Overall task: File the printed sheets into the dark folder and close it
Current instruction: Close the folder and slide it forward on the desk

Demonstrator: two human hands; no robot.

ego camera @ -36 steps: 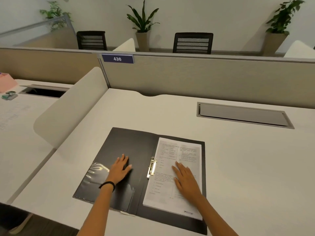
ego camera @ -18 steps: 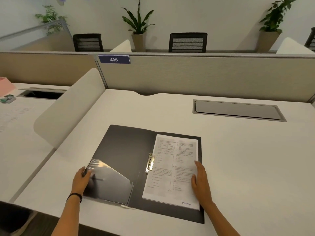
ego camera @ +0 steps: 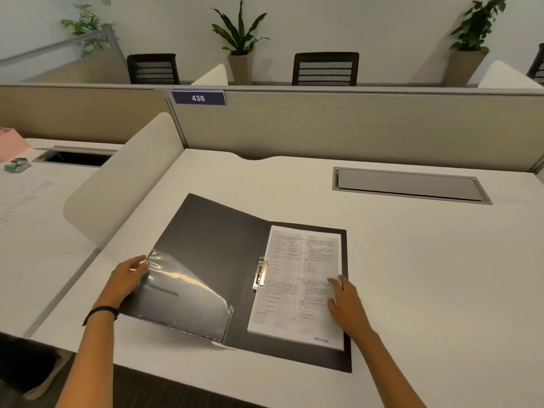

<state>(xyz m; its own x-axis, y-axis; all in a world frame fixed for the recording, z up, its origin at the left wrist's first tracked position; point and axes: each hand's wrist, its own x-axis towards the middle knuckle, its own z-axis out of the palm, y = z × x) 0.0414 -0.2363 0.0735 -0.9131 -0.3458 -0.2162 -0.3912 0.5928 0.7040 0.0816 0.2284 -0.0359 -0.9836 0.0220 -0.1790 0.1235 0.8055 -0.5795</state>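
The dark folder [ego camera: 215, 240] lies open on the white desk in front of me. Its left cover is raised off the desk, with a clear plastic pocket [ego camera: 182, 293] on its inner face. My left hand [ego camera: 126, 282] grips the outer left edge of that cover. The printed sheets [ego camera: 297, 287] lie flat on the right half, held under the brass clip [ego camera: 259, 273] at the spine. My right hand [ego camera: 346, 301] rests flat on the sheets' right edge, fingers spread.
A curved white divider [ego camera: 117, 187] stands to the left of the folder. A grey cable hatch [ego camera: 409, 185] is set into the desk at the back right. A beige partition with a "436" plate [ego camera: 198, 98] closes the far side. The desk's front edge is close below the folder.
My left hand slid from the inner face of the left cover to its outer edge and lifted it. My right hand shifted to the sheets' right edge.
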